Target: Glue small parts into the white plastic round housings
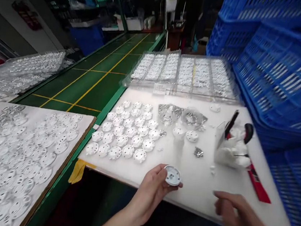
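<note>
My left hand (154, 186) grips a round white plastic disc (172, 175) by its edge, thumb on top, just over the table's front edge. Holes and a raised rim show on the disc's upturned face. To the right, my right hand (244, 221) is blurred over the table's front, its index finger stretched out and nothing visible in it. Beyond the held disc, a white cylinder (178, 145) stands with a disc (178, 131) on top. Another disc (192, 136) lies beside it. A small pile of metal screws (198, 152) lies nearer my right hand.
Rows of white discs (130, 131) fill the table's left part. Plastic bags of metal parts (192, 117) lie behind. A clear container (228, 147) holds tools; a red-handled tool (259, 185) lies beside it. Blue crates (285, 74) rise at right. More discs (25, 164) cover the left board.
</note>
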Motion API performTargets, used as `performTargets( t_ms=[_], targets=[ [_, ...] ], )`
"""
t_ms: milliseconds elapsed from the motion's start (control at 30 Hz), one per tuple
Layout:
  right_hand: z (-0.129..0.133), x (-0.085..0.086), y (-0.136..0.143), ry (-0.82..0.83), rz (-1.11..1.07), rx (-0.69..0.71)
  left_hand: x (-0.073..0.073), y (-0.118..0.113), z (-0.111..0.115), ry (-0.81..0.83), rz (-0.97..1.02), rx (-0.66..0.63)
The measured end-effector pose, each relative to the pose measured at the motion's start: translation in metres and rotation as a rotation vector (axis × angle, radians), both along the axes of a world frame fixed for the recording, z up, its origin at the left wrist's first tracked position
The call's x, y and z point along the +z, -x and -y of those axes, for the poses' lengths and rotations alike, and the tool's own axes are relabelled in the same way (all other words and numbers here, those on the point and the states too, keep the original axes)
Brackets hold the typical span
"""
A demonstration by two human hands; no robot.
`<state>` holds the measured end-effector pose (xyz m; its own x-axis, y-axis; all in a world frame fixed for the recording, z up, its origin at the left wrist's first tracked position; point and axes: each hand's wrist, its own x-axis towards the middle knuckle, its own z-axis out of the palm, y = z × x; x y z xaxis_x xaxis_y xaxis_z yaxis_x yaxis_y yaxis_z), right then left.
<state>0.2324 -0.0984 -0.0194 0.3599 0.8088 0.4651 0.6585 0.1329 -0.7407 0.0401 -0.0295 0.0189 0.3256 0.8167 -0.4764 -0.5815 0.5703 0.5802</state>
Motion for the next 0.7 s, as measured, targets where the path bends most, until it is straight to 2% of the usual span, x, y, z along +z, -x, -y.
performTargets(
  t_ms=[100, 167, 267, 467, 700],
  targets=[
    [-0.027, -0.001, 0.01, -0.084, 0.084, 0.101, -0.003, -0.001, 0.0, -0.017, -0.001, 0.01],
    [-0.033, -0.002, 0.019, -0.168, 0.231, 0.092, -0.004, -0.002, 0.0, -0.029, 0.01, 0.007],
    [-0.034, -0.006, 0.026, -0.238, 0.354, 0.014, -0.005, -0.003, -0.002, -0.042, 0.034, 0.002],
    [-0.035, -0.013, 0.029, -0.296, 0.401, -0.161, -0.009, -0.001, -0.002, -0.092, 0.071, -0.047],
    [-0.037, -0.015, 0.032, -0.316, 0.428, -0.182, -0.013, 0.004, 0.0, -0.156, 0.137, -0.081]
  ],
)
